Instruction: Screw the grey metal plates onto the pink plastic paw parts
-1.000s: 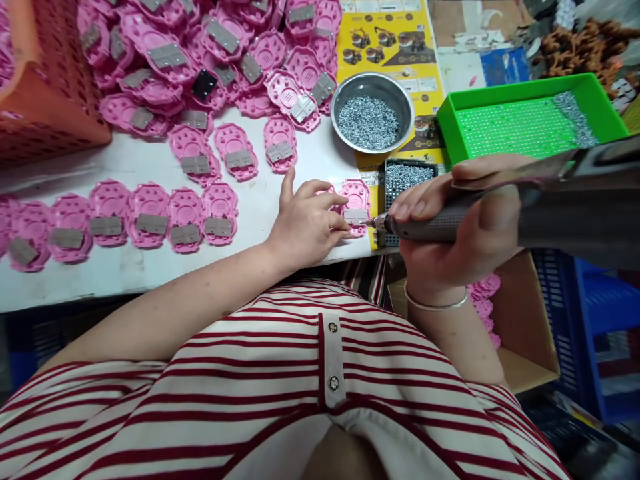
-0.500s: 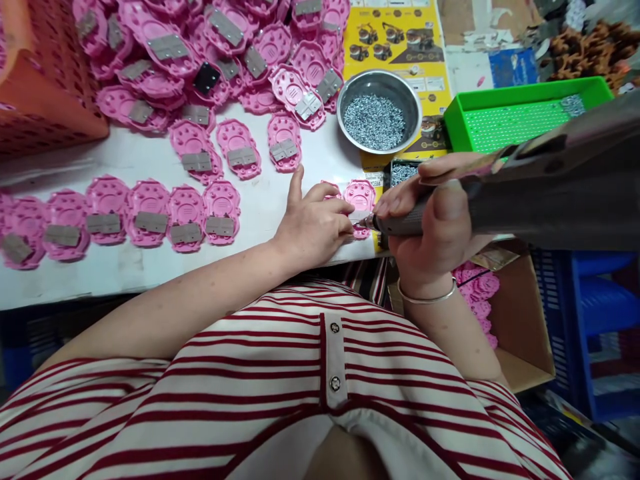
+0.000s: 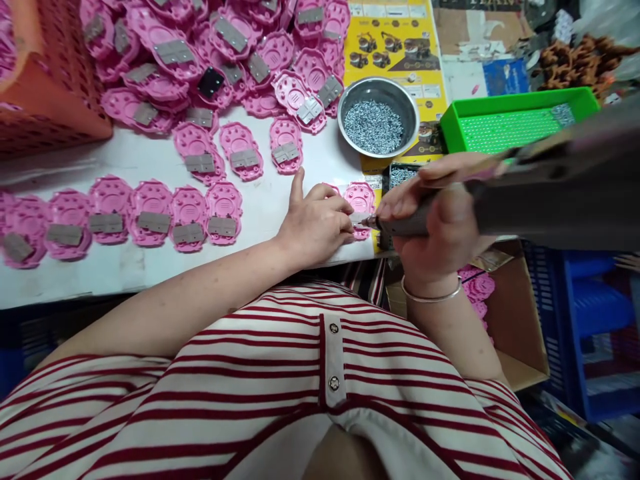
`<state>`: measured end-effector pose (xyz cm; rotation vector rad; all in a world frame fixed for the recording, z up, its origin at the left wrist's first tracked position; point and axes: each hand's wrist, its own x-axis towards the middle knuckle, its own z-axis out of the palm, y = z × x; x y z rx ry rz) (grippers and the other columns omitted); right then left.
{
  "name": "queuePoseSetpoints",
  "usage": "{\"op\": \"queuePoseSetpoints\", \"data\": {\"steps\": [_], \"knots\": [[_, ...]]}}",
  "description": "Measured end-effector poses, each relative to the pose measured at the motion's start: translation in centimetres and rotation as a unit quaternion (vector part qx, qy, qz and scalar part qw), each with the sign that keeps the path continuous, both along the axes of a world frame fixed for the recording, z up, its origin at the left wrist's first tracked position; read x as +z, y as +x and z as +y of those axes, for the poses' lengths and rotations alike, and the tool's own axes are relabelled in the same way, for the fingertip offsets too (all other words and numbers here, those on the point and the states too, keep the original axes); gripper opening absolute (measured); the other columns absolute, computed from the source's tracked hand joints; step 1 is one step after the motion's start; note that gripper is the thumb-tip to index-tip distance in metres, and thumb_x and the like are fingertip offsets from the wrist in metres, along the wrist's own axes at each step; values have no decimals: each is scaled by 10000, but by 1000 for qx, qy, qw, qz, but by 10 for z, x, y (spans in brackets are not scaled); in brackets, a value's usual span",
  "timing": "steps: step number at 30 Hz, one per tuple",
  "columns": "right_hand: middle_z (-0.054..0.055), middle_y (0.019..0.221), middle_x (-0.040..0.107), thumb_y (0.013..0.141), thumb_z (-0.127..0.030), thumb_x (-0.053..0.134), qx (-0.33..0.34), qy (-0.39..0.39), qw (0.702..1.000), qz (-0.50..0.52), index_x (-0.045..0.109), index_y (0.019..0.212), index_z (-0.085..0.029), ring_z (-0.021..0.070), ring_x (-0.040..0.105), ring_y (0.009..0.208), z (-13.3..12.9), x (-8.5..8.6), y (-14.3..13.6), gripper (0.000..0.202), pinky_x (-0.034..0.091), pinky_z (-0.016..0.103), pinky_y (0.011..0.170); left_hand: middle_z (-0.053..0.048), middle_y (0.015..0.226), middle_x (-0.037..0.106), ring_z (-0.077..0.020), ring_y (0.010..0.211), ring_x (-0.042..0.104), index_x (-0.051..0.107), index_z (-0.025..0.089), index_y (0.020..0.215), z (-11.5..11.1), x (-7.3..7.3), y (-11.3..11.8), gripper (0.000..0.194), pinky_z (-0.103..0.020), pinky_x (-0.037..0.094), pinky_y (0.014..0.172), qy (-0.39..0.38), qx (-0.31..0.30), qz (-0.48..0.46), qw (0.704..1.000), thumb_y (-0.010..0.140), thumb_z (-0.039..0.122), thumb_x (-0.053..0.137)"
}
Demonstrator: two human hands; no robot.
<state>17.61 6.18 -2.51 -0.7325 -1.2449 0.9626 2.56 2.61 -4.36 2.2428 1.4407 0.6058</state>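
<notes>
Your right hand (image 3: 440, 217) wraps around the screwdriver (image 3: 545, 210), its long axis running sideways, tip pointing left at the pink case (image 3: 360, 197) near the table's (image 3: 265, 223) front edge. The case lies lengthwise away from you. Your left hand (image 3: 316, 225) curls beside it; whether it pinches, I cannot tell.

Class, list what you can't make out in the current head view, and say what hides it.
All in the head view:
Power tool: rear end cut off by the right edge; body blurred.
Half-hidden pink piece: mostly covered by the left hand.
Dark tray: mostly covered by the right hand and tool.
Tool tip: too small to show any fastener.
Orange basket: cut off by the left edge.
</notes>
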Motion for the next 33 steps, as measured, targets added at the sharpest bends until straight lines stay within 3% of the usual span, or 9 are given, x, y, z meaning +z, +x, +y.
{"op": "queuePoseSetpoints", "data": {"steps": [1,3,8,14,18,22,28,31,33], "knots": [[-113,476,403,810,-608,702,-33,58,998,19,565,867,-308,80,371,354,-4,9,-1,334,351,257,370,-2,1086,797,-315,1200,582,826,319,793,0,0,0,53,-747,120,1238,-6,5,-8,1000,843,336,820],[-117,472,370,813,-637,698,-43,85,995,21,577,865,-294,69,369,342,-11,25,-2,367,373,236,368,-8,1126,792,-323,1227,573,821,317,777,0,0,0,55,-742,146,1228,-11,18,-22,1000,829,330,831],[-79,622,489,769,-672,726,-16,7,1000,-15,548,1020,-311,133,616,574,-22,42,-4,475,563,308,542,-28,1225,766,-334,1254,561,815,300,770,-1,2,0,68,-720,173,1215,6,32,-47,998,811,340,851],[-40,750,549,713,-643,790,39,-54,997,-29,521,1129,-331,187,678,750,-22,37,-9,586,619,380,637,-4,1267,754,-334,1307,530,805,307,756,-2,2,0,100,-687,161,1226,3,31,-61,998,782,373,876],[-64,639,464,794,-647,711,22,41,999,24,553,1075,-320,127,574,570,-19,25,-8,459,555,299,531,-16,1289,745,-347,1322,521,797,284,739,-1,4,1,119,-694,154,1231,-1,27,-53,998,776,361,879],[-84,558,399,915,-512,622,1,149,987,62,619,1002,-298,60,411,421,-18,18,-6,231,415,198,410,-25,1296,741,-360,1333,515,801,277,744,-1,6,3,119,-702,156,1233,-10,27,-42,999,775,364,877],[-82,551,460,936,-496,587,-4,180,982,51,690,1031,-315,61,377,369,-16,19,-7,229,365,209,336,-27,1294,734,-363,1338,507,790,275,732,-2,7,3,123,-699,157,1230,-6,28,-37,999,791,360,856],[-84,538,458,924,-570,576,-27,150,988,13,669,1016,-328,80,400,378,-18,19,-5,275,408,241,366,-30,1310,725,-368,1346,499,770,266,722,-1,8,3,159,-703,146,1231,-11,27,-31,999,804,379,845],[-88,528,426,911,-600,583,-36,125,991,-8,646,996,-328,86,401,390,-19,19,-3,292,429,257,402,-59,1380,688,-390,1368,477,785,264,837,0,8,2,196,-712,127,1235,-12,33,-19,999,768,423,875]]}}
